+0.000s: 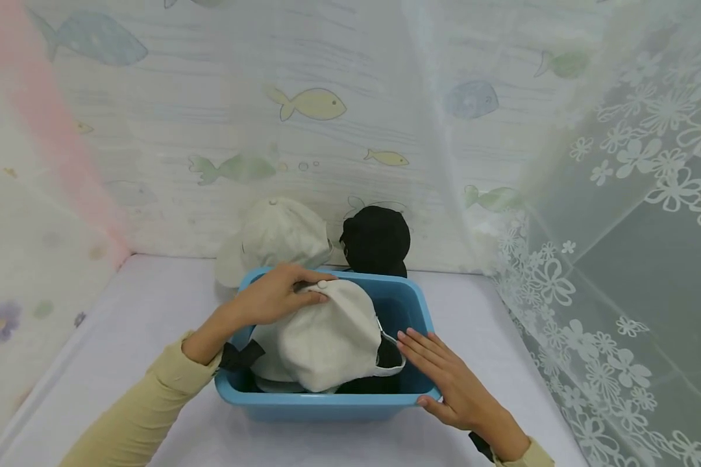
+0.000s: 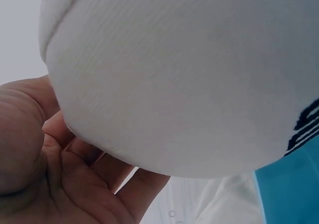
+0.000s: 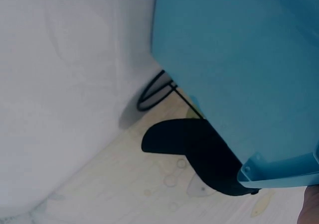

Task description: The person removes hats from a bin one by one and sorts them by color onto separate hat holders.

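A white baseball cap (image 1: 333, 337) is in the blue plastic bin (image 1: 321, 400), its crown up and its strap opening facing right. My left hand (image 1: 274, 295) pinches the top of its crown near the button. In the left wrist view, the white cap (image 2: 174, 84) fills most of the picture, with my left hand (image 2: 75, 169) around its edge. My right hand (image 1: 444, 373) rests on the bin's right rim with straight fingers, their tips close to the cap's strap; whether they touch it I cannot tell. Dark material lies beneath the cap, mostly hidden.
Behind the bin are another white cap (image 1: 286, 230) and a black cap (image 1: 380, 240). The right wrist view shows the black cap (image 3: 199, 154) beside a black wire stand (image 3: 157, 92). A white cloth (image 1: 461, 324) covers the table; fish-print curtains (image 1: 327, 143) hang behind.
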The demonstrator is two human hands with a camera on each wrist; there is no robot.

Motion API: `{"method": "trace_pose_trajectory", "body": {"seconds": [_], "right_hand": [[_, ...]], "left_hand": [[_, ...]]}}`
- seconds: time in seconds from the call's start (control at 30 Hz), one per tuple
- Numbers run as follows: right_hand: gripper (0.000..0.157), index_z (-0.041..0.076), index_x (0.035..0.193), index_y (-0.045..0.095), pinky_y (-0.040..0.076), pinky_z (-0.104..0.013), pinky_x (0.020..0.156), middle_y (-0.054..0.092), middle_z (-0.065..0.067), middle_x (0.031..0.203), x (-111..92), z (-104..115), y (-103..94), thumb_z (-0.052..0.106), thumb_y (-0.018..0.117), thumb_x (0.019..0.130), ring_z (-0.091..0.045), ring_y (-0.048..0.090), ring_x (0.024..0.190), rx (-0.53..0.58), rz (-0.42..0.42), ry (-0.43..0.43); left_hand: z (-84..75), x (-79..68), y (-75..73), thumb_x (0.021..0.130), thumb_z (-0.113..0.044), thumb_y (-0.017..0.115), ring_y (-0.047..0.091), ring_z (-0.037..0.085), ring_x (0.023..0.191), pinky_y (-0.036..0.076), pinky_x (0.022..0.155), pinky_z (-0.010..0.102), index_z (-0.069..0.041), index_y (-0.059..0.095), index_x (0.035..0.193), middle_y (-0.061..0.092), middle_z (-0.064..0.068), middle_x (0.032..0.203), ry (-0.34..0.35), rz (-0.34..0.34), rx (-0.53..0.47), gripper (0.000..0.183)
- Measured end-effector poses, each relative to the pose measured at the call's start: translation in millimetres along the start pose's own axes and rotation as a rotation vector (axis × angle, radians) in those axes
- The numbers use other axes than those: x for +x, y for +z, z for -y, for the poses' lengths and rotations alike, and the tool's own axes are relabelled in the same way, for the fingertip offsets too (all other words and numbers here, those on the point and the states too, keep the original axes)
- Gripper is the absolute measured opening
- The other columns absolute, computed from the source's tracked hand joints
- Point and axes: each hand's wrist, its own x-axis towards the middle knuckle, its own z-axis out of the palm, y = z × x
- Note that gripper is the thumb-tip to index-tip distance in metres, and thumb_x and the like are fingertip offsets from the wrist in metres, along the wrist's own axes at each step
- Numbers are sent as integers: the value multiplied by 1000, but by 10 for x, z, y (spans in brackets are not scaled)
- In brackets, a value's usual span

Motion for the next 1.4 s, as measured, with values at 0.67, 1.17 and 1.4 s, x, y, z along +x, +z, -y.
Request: {"method": "trace_pose_trajectory", "body": {"seconds": [0.67,1.17,1.4], "right_hand": [[82,-5,151,43,11,-35,128,42,-14,160,-19,-13,28,60,21,107,-28,33,152,6,-23,10],[76,0,150,47,11,-32,128,46,-11,157,-61,-34,57,58,22,108,-23,31,153,-15,-33,7],[79,1,150,48,10,-31,128,44,-6,159,-43,-10,56,60,21,106,-23,33,152,-19,-22,36]], "left_hand": [[-200,-67,-240,97,-14,71,63,20,117,53,95,41,-9,65,137,67,6,135,-10,-27,3,41],[-356,-133,-493,97,-15,71,63,13,112,55,89,30,-16,69,134,71,-3,125,32,-157,-2,38],[-461,-92,-638,101,-19,66,64,18,115,54,86,25,-15,65,138,69,3,130,8,-231,18,38]]}}
